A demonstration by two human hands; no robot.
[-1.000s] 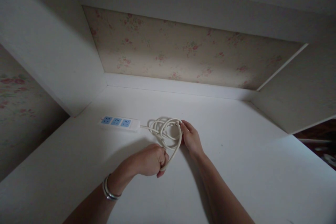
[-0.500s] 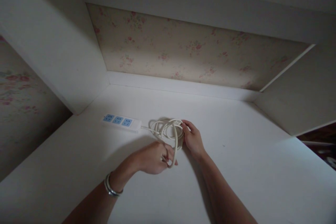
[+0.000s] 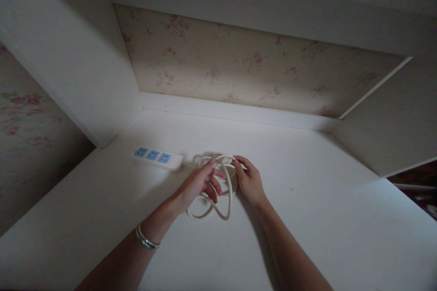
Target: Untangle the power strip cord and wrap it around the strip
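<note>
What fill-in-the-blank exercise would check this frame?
The power strip on the white desk has ___ blue sockets. The left hand and right hand both touch the coiled cord, lying to the strip's ___. A bracelet circles the ___ wrist.
Missing: three; right; left.

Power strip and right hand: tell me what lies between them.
In the head view, the coiled white cord lies between them, with the left hand laid over it.

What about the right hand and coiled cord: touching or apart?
Touching. Head view: the right hand pinches the coiled cord at its right edge.
</note>
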